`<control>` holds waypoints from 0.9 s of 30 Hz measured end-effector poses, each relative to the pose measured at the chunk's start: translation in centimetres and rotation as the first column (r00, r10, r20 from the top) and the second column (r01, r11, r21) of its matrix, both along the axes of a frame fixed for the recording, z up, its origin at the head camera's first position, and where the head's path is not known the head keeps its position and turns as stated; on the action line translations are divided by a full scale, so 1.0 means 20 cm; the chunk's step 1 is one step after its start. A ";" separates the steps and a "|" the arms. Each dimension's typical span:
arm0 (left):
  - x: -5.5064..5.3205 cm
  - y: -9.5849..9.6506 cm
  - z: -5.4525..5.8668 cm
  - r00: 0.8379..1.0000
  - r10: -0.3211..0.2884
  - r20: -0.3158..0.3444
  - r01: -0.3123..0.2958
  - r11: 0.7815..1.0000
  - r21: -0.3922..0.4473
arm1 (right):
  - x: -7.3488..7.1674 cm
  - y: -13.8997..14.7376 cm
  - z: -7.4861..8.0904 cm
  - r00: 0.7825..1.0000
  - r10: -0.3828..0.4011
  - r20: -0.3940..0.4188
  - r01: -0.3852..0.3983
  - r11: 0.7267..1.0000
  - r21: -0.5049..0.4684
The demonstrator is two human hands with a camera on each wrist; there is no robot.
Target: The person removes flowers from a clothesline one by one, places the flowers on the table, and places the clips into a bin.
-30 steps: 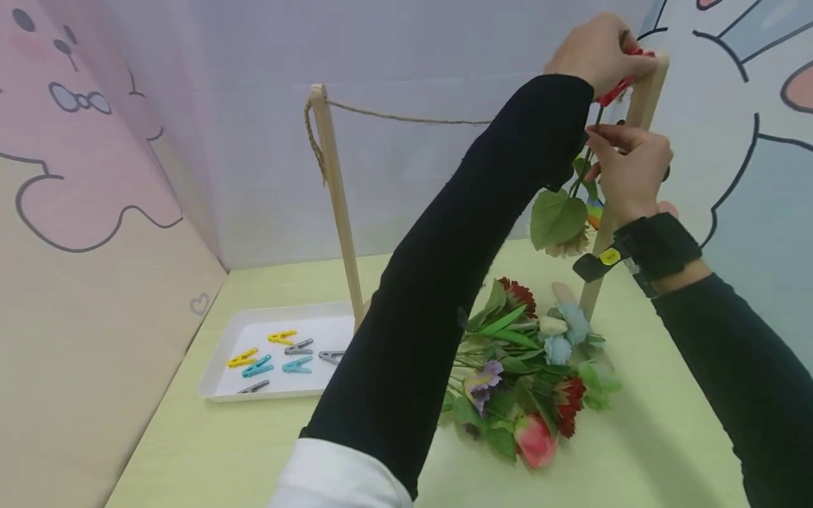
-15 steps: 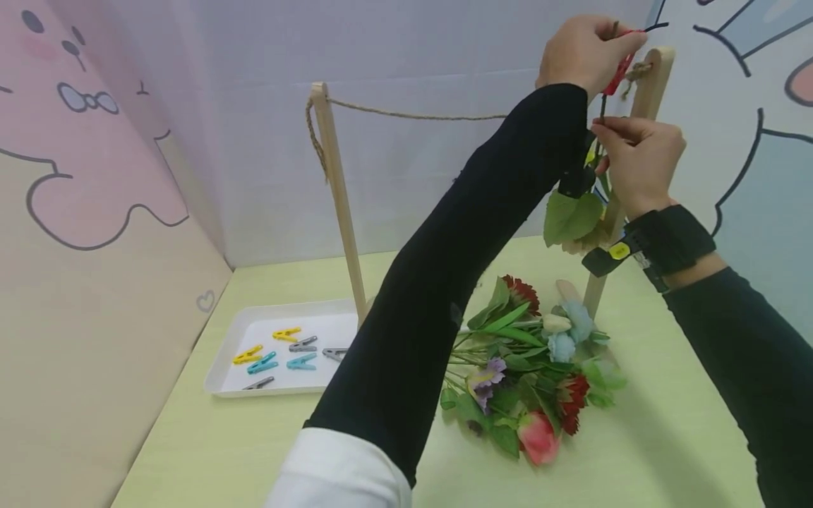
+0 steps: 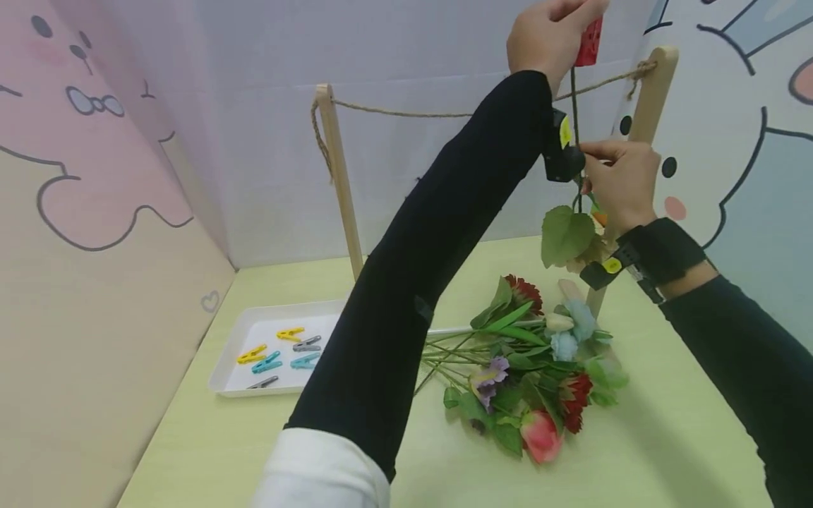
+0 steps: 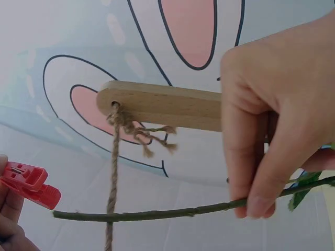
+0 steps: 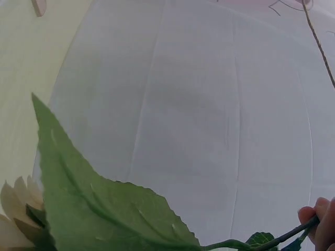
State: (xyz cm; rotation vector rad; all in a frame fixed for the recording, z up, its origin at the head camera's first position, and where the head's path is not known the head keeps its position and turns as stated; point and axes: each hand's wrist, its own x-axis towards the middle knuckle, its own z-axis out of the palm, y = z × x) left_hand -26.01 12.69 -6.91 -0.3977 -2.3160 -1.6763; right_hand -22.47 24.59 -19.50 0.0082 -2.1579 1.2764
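Observation:
My left hand point(image 3: 549, 39) pinches a red clothespin point(image 3: 589, 44) above the rope point(image 3: 406, 113). In the left wrist view, the clothespin lies close to the cut end of a dark green flower stem point(image 4: 157, 213), which crosses the rope. Between thumb and fingers, my right hand point(image 3: 625, 180) pinches that stem lower down. The artificial flower hangs head down, with a broad green leaf point(image 3: 567, 236) and a pale beige bloom point(image 5: 21, 209) at its lower end. Whether the clothespin's tips are spread cannot be made out.
The rope is tied between two wooden posts, the left post point(image 3: 339, 176) and the right post point(image 3: 654, 99). Several artificial flowers point(image 3: 508, 367) lie on the yellow table point(image 3: 190, 451). A white tray point(image 3: 225, 374) holds several yellow, grey and blue clothespins. My left arm covers part of the tray.
My left hand has moved left and slightly up, away from the right post, carrying the red clothespin. My right hand and the flower have shifted a little left and down since half a second ago.

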 end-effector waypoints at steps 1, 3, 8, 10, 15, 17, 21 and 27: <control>-0.01 -0.03 0.01 1.000 0.000 -0.006 0.001 1.000 0.019 | 0.00 -0.01 -0.01 1.000 0.001 -0.010 0.000 0.999 0.049; -0.02 -0.08 0.02 1.000 -0.009 -0.025 0.011 0.998 0.056 | 0.01 -0.03 -0.04 0.999 0.011 -0.034 -0.006 0.990 0.144; -0.01 -0.26 0.01 0.995 -0.064 -0.078 0.074 0.987 0.144 | 0.03 -0.09 -0.12 0.983 0.095 -0.155 -0.016 0.895 0.445; 0.01 -0.34 -0.03 0.987 -0.101 -0.125 0.120 0.980 0.157 | 0.05 -0.12 -0.16 0.964 0.154 -0.218 -0.003 0.823 0.568; 0.11 -0.53 -0.20 0.962 -0.179 -0.206 0.211 0.967 0.142 | 0.09 -0.19 -0.30 0.918 0.329 -0.221 -0.045 0.641 0.767; 0.16 -0.61 -0.29 0.957 -0.188 -0.221 0.217 0.969 0.115 | 0.11 -0.21 -0.37 0.913 0.378 -0.154 -0.094 0.560 0.823; 0.22 -0.79 -0.50 0.958 -0.176 -0.226 0.197 0.978 0.071 | 0.16 -0.21 -0.51 0.913 0.406 0.025 -0.208 0.415 0.886; 0.24 -1.10 -0.88 0.975 -0.117 -0.188 0.083 0.981 -0.176 | 0.23 -0.21 -0.68 0.890 0.409 0.200 -0.329 0.272 0.904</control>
